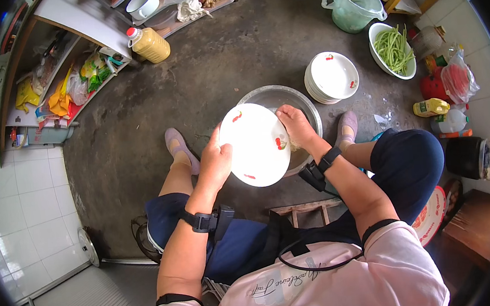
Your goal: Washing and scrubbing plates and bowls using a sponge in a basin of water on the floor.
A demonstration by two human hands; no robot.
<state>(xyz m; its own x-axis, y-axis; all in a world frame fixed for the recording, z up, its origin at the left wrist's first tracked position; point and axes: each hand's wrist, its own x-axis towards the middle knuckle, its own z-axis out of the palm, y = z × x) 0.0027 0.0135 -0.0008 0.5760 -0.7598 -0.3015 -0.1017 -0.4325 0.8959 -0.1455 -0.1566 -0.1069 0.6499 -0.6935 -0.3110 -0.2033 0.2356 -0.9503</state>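
A round white plate (pixel 253 152) with small red cherry prints is held up over a metal basin (pixel 311 108) on the floor. My left hand (pixel 214 166) grips its left rim, thumb on the upper face. At the opposite rim is my right hand (pixel 298 126), its thumb and fingers pinched together at the edge. A pale, fibrous thing (pixel 293 144) shows below that hand, partly hidden; I cannot tell whether it is held. The plate covers much of the basin. To the basin's upper right, a stack of similar white plates (pixel 332 75) stands on the floor.
A white bowl of green beans (pixel 393 50) and a green bag-lined bucket (pixel 352 8) stand at the upper right. Bottles, including a yellow jug (pixel 431 107), line the right wall. An oil bottle (pixel 150 45) stands by the left shelf (pixel 80 14). A wooden stool (pixel 306 208) lies before me.
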